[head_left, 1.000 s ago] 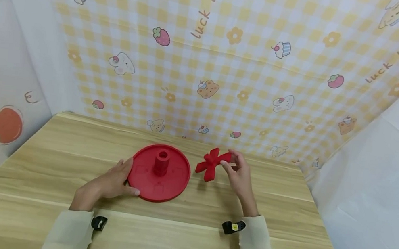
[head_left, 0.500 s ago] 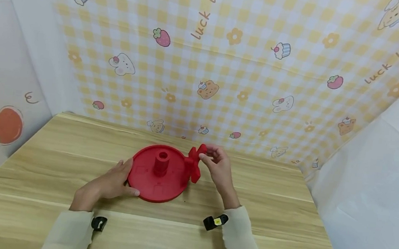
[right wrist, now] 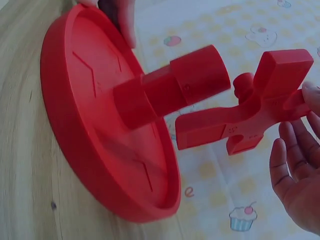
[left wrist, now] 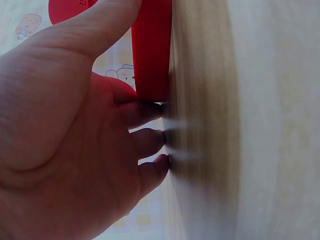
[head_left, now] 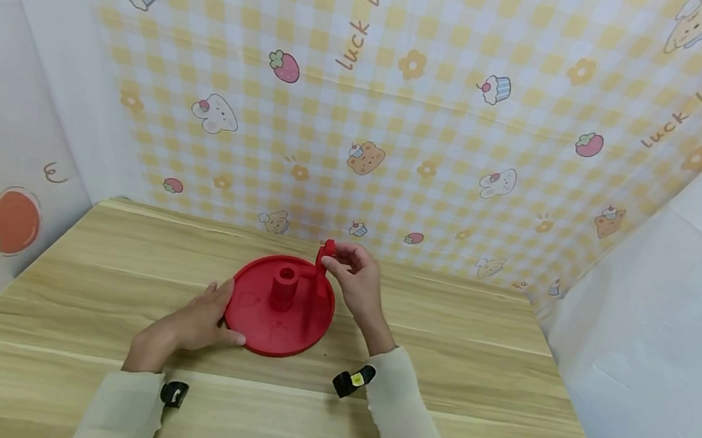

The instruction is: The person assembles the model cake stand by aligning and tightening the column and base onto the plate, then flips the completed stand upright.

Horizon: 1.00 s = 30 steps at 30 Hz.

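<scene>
A red round base with a raised rim lies on the table, and a hollow post stands up from its middle. My left hand rests against the base's left edge, thumb at the front; in the left wrist view its fingertips touch the tabletop beside the rim. My right hand pinches one arm of a red cross-shaped piece with a short round stub. This piece hangs tilted over the right part of the base, beside the post. The right wrist view shows a gap between stub and post.
The wooden table reaches back to a yellow checked cloth. White sheets hang at both sides. Black wrist bands are on both arms.
My right hand has carried the cross-shaped piece left, from beside the base to above it near the post, turning it edge-on to the head view. Left hand and base have not moved.
</scene>
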Tool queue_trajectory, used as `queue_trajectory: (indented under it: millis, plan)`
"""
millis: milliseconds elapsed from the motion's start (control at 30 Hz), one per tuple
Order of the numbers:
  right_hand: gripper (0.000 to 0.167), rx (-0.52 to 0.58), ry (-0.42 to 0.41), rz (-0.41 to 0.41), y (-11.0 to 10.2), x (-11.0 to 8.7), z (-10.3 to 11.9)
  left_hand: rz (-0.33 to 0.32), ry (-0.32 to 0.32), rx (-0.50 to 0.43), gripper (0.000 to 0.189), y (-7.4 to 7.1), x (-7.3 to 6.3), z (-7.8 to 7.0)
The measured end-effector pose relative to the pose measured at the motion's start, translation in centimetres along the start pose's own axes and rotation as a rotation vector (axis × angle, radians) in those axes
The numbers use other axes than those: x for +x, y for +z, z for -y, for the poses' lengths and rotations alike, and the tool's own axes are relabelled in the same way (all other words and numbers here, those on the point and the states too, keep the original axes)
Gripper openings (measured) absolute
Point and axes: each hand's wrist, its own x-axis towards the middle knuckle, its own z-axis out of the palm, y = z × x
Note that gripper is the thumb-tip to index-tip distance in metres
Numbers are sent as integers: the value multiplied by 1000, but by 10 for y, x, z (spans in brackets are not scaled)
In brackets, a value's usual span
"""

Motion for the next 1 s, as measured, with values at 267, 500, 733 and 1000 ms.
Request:
queue_trajectory:
  millis: [267, 500, 733, 1000]
  plan:
    - [30, -21, -52, 7, 17, 1, 9, 4, -3, -14, 116, 2, 1, 2]
    - [28, -66, -80, 0, 27, 6, 8, 4, 8, -11, 115, 2, 1, 2]
    - [28, -155, -134, 61, 39, 4, 11, 13, -2, -11, 116, 0, 0, 0]
    - [30, -186, -215, 137, 47, 3, 9, 3, 17, -4, 114, 1, 1, 1]
